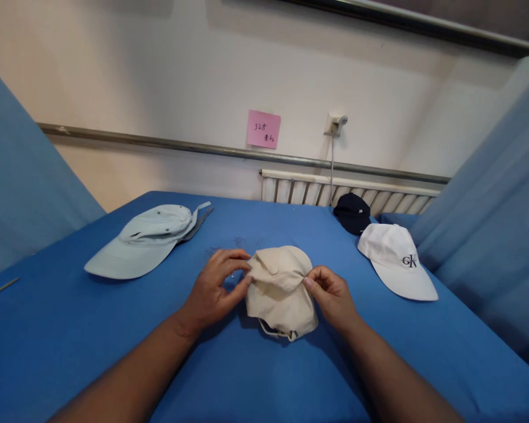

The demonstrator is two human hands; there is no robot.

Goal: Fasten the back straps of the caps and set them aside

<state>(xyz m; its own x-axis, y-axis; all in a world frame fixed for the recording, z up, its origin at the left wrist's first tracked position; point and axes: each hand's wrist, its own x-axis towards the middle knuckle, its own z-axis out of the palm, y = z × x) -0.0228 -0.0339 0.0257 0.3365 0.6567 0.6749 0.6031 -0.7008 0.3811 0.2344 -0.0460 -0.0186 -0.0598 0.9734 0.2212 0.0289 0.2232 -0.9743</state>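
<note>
A cream baseball cap (pixel 284 299) lies in front of me on the blue-covered table, its back opening and strap towards me. Folds and a dent show in its crown. At its right side, my right hand (pixel 332 294) is closed, pinching the cap's fabric between thumb and fingers. My left hand (pixel 218 288) is at the cap's left side with its fingers curved and apart, the fingertips at the cloth. Whether those fingertips press on the fabric I cannot tell.
On the left lies a pale blue cap (pixel 143 241) with a grey strap behind it. A white cap (pixel 397 258) and a dark navy cap (pixel 352 212) sit at the right. A thin stick (pixel 0 289) rests at the far left. Behind the table (pixel 114 352) stands a radiator (pixel 300 189).
</note>
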